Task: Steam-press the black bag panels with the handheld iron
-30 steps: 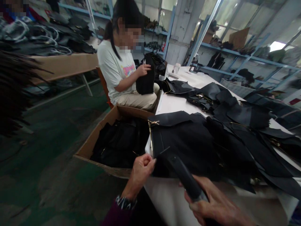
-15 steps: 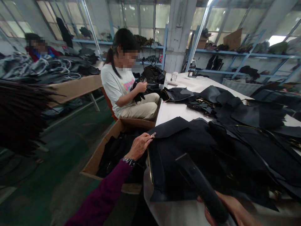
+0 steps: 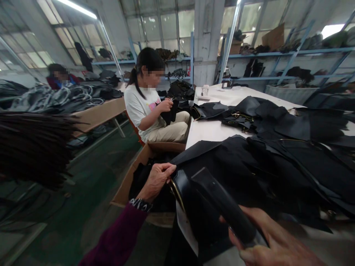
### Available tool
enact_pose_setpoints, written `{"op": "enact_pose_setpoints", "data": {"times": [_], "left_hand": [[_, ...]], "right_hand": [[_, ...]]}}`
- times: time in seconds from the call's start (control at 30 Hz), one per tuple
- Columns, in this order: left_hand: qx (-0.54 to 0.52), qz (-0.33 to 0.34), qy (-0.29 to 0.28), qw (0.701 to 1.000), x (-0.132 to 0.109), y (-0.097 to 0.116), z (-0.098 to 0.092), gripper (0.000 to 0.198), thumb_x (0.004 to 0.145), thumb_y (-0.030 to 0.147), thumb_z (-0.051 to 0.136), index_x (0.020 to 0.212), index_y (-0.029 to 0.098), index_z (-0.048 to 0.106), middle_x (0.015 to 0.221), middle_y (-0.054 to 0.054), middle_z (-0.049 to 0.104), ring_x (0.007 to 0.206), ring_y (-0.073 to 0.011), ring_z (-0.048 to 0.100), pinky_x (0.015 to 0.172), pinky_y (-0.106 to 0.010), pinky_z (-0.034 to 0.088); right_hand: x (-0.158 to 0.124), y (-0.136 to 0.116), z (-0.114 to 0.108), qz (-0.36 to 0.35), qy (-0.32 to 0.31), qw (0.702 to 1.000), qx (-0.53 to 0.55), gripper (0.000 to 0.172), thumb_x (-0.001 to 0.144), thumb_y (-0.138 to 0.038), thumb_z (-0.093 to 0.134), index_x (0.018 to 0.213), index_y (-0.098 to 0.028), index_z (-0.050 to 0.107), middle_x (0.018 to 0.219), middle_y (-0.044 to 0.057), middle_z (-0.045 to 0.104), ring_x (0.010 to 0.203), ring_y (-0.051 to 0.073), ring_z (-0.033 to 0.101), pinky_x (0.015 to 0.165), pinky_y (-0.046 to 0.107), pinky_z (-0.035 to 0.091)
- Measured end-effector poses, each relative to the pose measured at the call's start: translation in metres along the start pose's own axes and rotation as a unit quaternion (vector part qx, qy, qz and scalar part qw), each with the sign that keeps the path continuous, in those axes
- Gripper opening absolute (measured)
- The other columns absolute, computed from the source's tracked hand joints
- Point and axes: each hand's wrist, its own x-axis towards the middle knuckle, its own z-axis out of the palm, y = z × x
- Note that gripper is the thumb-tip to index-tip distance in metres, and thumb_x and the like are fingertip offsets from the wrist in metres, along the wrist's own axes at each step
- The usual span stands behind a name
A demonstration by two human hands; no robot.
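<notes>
My left hand [image 3: 158, 180] pinches the edge of a black fabric bag piece [image 3: 213, 207] between thumb and fingers, at the table's left side. Just below those fingertips a gold-toothed zipper [image 3: 178, 195] curves along that edge. My right hand [image 3: 273, 234], at the bottom right, is wrapped round a black hand-held tool [image 3: 226, 207] with a wide flat head, shaped like a hair clipper. The tool's head points up and left, over the black piece; whether it touches the fabric I cannot tell.
A cardboard box [image 3: 130, 181] with dark pieces stands left of the white table [image 3: 206, 131]. Beyond it sits a person [image 3: 141, 107] holding dark fabric. More black pieces with zippers [image 3: 294, 125] cover the table's right. Dark strips [image 3: 36, 147] hang at the left.
My left hand has drawn the piece's zippered corner left and down, lifting the edge. My right hand has brought the tool up and left, closer to it. The view has shifted slightly.
</notes>
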Motion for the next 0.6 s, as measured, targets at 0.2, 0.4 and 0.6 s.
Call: {"op": "enact_pose_setpoints", "data": {"times": [0.2, 0.4, 0.6], "left_hand": [[-0.124, -0.037, -0.028, 0.991, -0.016, 0.002, 0.008, 0.036, 0.081, 0.043, 0.057, 0.06, 0.015, 0.05, 0.054, 0.006, 0.035, 0.046, -0.005, 0.027, 0.042, -0.019, 0.024], [-0.28, -0.108, -0.061, 0.952, -0.034, 0.008, 0.021, 0.03, 0.076, 0.035, 0.066, 0.06, 0.013, 0.053, 0.049, 0.009, 0.031, 0.043, -0.0029, 0.023, 0.039, -0.015, 0.022], [-0.339, -0.14, -0.02, 0.93, -0.04, 0.008, 0.029, 0.031, 0.071, 0.035, 0.071, 0.058, 0.013, 0.052, 0.047, 0.01, 0.029, 0.042, -0.0022, 0.021, 0.039, -0.013, 0.024]], "right_hand": [[0.016, -0.009, 0.013, -0.048, -0.094, 0.994, 0.028, 0.053, 0.068, -0.026, 0.065, 0.117, -0.017, 0.047, 0.088, 0.001, 0.057, 0.052, 0.009, 0.054, 0.047, 0.023, 0.044], [0.037, -0.017, 0.021, -0.125, -0.089, 0.982, 0.115, 0.039, 0.07, -0.024, 0.067, 0.106, -0.017, 0.053, 0.08, -0.002, 0.057, 0.045, 0.006, 0.051, 0.042, 0.02, 0.04], [0.031, -0.024, 0.001, -0.176, -0.057, 0.975, 0.126, 0.035, 0.078, -0.025, 0.061, 0.11, -0.016, 0.05, 0.068, -0.005, 0.052, 0.043, 0.007, 0.047, 0.04, 0.02, 0.037]]}}
